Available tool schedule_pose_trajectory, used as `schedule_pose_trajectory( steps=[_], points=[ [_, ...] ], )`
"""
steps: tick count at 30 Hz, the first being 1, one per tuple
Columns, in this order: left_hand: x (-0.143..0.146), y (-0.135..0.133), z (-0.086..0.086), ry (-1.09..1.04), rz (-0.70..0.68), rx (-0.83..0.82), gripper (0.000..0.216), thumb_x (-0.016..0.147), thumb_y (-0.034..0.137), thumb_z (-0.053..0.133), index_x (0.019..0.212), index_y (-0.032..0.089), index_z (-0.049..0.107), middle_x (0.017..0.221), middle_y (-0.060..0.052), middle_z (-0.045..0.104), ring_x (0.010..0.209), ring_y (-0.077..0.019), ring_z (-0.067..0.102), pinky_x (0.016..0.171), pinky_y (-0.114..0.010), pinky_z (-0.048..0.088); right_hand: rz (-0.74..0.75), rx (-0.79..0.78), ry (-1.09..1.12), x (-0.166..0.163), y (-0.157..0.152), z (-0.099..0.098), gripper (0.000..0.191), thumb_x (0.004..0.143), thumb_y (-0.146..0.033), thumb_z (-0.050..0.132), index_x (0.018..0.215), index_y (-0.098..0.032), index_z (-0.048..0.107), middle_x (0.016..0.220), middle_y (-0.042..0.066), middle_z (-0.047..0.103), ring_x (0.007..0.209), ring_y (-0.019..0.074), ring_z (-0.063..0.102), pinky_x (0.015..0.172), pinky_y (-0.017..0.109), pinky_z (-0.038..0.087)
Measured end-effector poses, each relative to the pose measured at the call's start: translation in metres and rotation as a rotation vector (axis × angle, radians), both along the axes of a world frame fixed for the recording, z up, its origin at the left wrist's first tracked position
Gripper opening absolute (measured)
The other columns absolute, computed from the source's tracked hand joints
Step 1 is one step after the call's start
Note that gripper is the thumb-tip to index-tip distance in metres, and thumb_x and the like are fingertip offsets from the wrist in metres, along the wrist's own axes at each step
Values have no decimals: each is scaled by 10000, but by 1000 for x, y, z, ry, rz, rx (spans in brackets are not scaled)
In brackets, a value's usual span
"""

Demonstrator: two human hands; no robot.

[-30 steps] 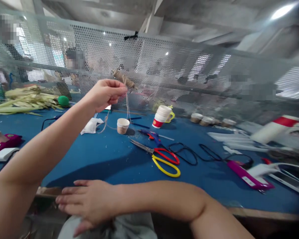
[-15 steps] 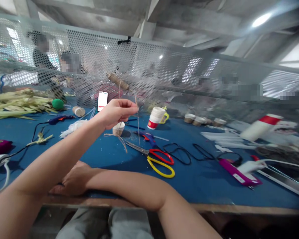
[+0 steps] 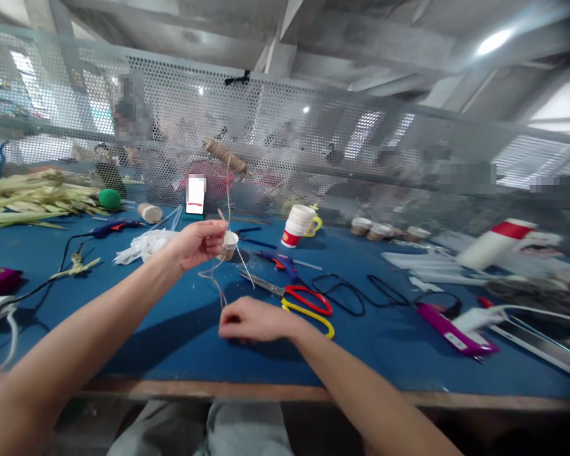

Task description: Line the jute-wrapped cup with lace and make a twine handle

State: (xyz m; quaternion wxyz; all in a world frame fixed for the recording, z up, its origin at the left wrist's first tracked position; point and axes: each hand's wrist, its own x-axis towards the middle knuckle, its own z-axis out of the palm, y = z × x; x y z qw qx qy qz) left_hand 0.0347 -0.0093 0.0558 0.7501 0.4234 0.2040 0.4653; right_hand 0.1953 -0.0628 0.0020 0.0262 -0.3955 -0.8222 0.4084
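My left hand (image 3: 197, 244) is raised over the blue table (image 3: 171, 335) and pinched shut on a thin brown twine (image 3: 228, 190). The twine runs up to a spool (image 3: 225, 156) fixed on the perforated mesh screen. Below the pinch it hangs in a loose loop (image 3: 213, 278) towards my right hand. My right hand (image 3: 251, 320) hovers low over the table, its fingers closed together at the twine's lower end. A small paper cup (image 3: 230, 240) stands just behind my left hand. Scissors with red and yellow handles (image 3: 308, 307) lie right beside my right hand.
A red-and-white mug (image 3: 304, 225), a phone (image 3: 196, 194), a glue gun (image 3: 116, 225), crumpled white stuff (image 3: 145, 244), palm leaves (image 3: 38, 196) and a green ball (image 3: 109, 198) lie at the back. Black cable loops (image 3: 361, 291), a magenta tool (image 3: 451, 329) and a white bottle (image 3: 498, 244) lie right. People work beyond the mesh.
My left hand has come down and nearer with the twine. My right hand left the table's near edge at the left and moved right and forward to the twine's hanging end.
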Motion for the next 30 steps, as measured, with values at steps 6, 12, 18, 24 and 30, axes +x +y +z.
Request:
schedule_pose_trajectory(
  steps=[6,12,18,24,30],
  points=[
    [10,-4,-26,40,-17,-24,146,671,118,652,605,99,523,454,74,335,373,-2,263,375,-145,184,-598,81,665,11,27,21,227,837,-391,459,768,-179,499,631,13,557,525,105,519,451,227,412],
    [13,-3,-46,87,89,-17,216,590,181,732,596,96,534,442,70,362,380,0,273,392,-162,170,-567,417,579,-7,26,17,156,746,-313,561,695,-182,492,608,-14,531,507,101,458,474,242,372],
    [14,-2,-53,161,121,0,244,580,228,749,581,110,536,449,61,381,379,-2,273,396,-189,135,-621,532,605,-8,27,-1,134,753,-304,545,705,-181,521,595,-17,523,515,108,450,512,255,371],
    [13,-3,-52,199,88,57,265,547,260,770,625,106,570,529,30,482,415,-11,338,410,-195,158,-672,74,833,-5,24,-2,214,686,-366,629,708,-183,521,553,-49,491,422,67,408,374,197,287],
    [10,-6,-46,144,-15,93,281,564,269,768,623,97,554,545,36,483,417,-2,333,411,-185,176,-573,-371,1069,-2,24,5,281,584,-324,738,672,-166,523,528,-58,492,414,34,384,371,160,235]
  ],
)
